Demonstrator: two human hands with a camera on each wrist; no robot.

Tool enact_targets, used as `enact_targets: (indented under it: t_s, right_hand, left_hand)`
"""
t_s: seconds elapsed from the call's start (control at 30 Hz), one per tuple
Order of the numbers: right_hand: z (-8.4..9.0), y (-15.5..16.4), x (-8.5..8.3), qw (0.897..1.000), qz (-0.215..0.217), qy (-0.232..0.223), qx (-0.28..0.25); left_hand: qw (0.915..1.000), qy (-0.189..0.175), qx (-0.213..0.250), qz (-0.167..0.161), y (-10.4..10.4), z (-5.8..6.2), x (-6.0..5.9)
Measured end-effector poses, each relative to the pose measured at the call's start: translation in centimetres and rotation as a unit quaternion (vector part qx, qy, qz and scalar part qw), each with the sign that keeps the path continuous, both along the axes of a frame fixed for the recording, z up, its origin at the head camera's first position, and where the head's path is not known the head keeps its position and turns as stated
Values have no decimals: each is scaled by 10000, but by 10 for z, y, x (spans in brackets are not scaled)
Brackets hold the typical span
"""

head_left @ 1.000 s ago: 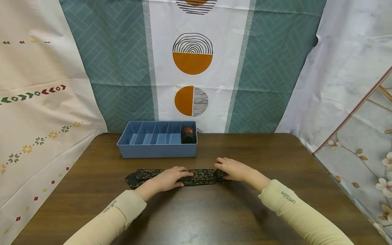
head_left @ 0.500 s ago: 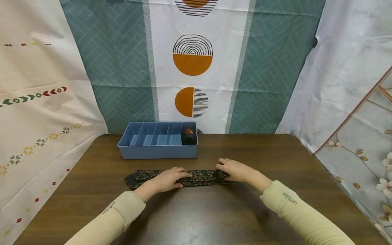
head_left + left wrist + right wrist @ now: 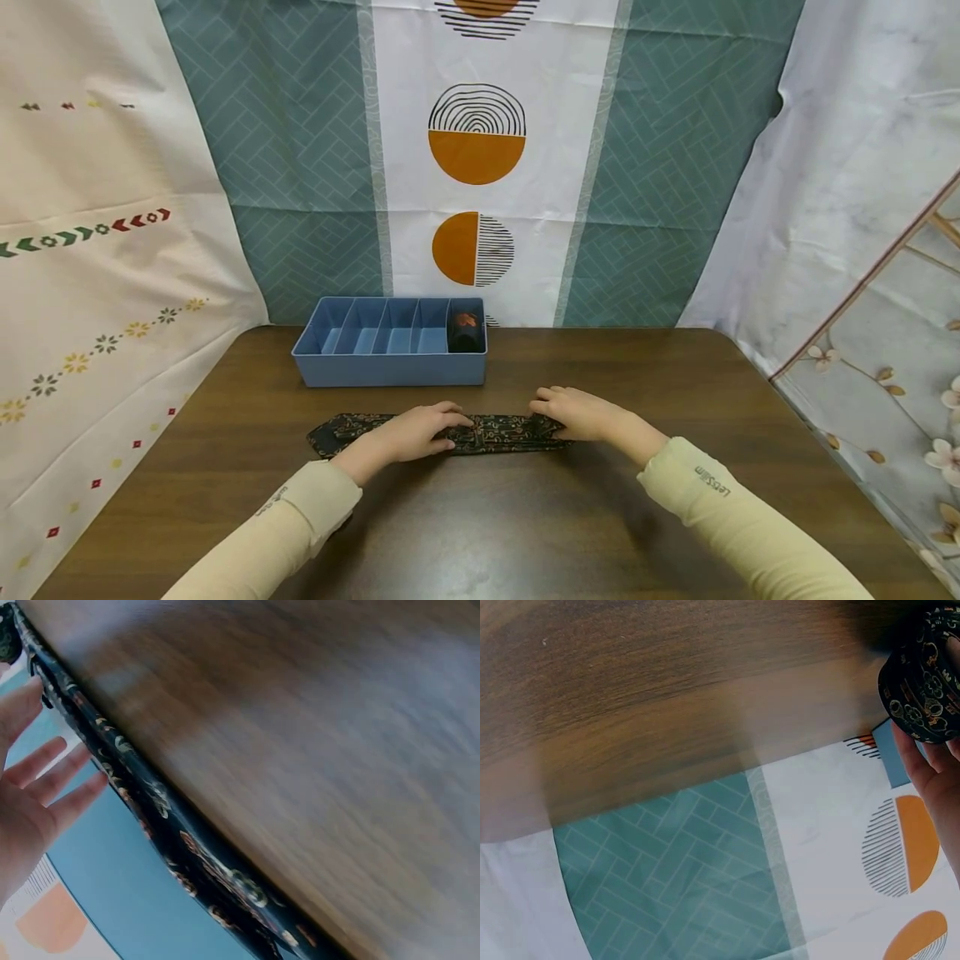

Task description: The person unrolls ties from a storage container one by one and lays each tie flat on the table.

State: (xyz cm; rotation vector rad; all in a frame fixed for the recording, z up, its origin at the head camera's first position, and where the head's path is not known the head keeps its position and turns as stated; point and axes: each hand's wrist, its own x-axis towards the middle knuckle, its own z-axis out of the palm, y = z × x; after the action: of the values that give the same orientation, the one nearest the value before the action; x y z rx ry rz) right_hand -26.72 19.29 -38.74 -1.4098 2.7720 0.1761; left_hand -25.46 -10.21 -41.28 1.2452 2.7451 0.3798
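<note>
A dark necktie (image 3: 504, 429) with a small orange and green floral pattern lies lengthwise across the table, its pointed end to the left. My left hand (image 3: 414, 435) rests over its middle; in the left wrist view those fingers (image 3: 75, 804) are spread and fairly straight, their tips touching the tie's edge. At the right end my right hand (image 3: 579, 413) holds the tie's rolled end (image 3: 922, 694) between fingers and thumb. Fingertips show against the roll's side in the right wrist view, while the thumb is mostly cut off by the frame.
Behind the tie stands a blue divided box (image 3: 390, 371) with several compartments. Its rightmost one holds a dark rolled item (image 3: 466, 333) with an orange motif. The brown wooden table (image 3: 525, 525) ends at patterned cloths hanging at the back and both sides.
Both hands stay at nearly the same spots on the tie. The whole view has shifted slightly, and the roll at the right end looks much the same.
</note>
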Motion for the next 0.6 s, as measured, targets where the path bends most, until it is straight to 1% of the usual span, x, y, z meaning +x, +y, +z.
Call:
enact_targets:
  t_s: [0.1,0.23,0.4,0.6]
  right_hand:
    - [2,-2,0,10000,-16,-9,59]
    - [2,-1,1,10000,-57,-27,70]
    - [2,0,3,10000,-52,-24,-36]
    - [2,3,3,9997,32,-5,-237]
  left_hand:
    - [9999,45,22,88,5,2,0]
    - [9999,117,-102,68,16,2,0]
    - [9992,70,-395,29,29,2,3]
    - [9964,153,-834,-84,42,3,7]
